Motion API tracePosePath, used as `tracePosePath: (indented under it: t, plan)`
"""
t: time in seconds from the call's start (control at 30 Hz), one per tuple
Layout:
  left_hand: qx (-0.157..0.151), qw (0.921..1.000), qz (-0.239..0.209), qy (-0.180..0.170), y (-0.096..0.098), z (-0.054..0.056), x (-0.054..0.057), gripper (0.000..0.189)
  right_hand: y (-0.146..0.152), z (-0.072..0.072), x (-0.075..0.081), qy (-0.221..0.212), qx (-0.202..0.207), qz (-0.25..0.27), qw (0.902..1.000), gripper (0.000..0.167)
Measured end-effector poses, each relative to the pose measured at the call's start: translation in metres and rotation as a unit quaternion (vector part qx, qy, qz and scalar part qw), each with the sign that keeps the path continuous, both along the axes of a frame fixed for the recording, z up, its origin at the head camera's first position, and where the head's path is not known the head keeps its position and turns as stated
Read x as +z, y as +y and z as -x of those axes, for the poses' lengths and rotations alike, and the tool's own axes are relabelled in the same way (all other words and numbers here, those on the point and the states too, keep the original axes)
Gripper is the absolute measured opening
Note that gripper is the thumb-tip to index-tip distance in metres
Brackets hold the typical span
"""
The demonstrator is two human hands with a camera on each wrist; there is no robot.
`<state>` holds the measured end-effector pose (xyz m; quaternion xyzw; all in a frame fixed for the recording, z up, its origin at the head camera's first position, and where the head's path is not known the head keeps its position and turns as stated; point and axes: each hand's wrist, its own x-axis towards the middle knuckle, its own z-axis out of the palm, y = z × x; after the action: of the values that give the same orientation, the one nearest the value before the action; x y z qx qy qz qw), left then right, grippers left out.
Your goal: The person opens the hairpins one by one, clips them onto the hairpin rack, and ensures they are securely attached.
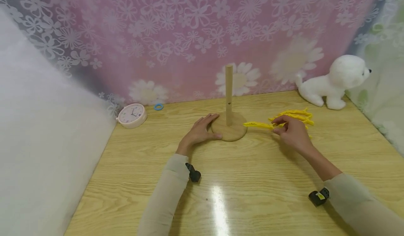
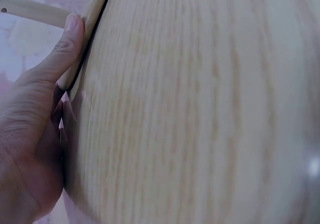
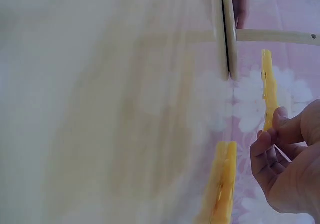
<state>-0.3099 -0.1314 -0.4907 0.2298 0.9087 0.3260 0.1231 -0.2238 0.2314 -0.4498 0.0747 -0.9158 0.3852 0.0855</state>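
Note:
A wooden stand (image 1: 229, 115), an upright rod on a round base, stands on the table. My left hand (image 1: 199, 130) holds the left side of its base, thumb at the front edge and fingers toward the back edge; in the left wrist view the thumb (image 2: 62, 48) lies along the disc's rim. Right of the stand, my right hand (image 1: 291, 130) pinches one end of a thin, wavy yellow strip (image 1: 257, 125) between thumb and fingertips. The strip's far end points left to the base. Several similar yellow strips (image 1: 293, 113) lie behind and beneath that hand, partly hidden by it.
At the back left are a pink round clock (image 1: 132, 115) and a small blue ring (image 1: 159, 107). A white plush dog (image 1: 334, 81) sits at the back right. A pink floral curtain (image 1: 189, 46) hangs behind the wooden table (image 1: 246, 180).

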Motion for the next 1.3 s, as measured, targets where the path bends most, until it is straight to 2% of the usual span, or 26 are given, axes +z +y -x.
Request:
tracePosePath:
  t: [0.37,0.57,0.97,1.3]
  plan:
    - [-0.002,1.0,-0.005,0.004,-0.001,0.001,0.001,0.096,-0.027,0.035,-0.001,0.015,-0.014,0.004,0.9998,0.013]
    - [0.003,1.0,-0.007,-0.002,-0.001,0.0,0.002,0.096,-0.04,0.05,-0.003,0.032,-0.017,0.0,0.9994,0.009]
    - [0.005,1.0,-0.004,-0.002,-0.001,0.001,0.003,0.096,-0.068,0.066,-0.002,0.02,0.009,0.002,0.9998,0.007]
    - [0.017,0.9997,0.006,-0.015,0.0,0.0,0.005,0.098,-0.081,0.072,-0.008,0.018,0.027,0.003,0.9995,0.01]
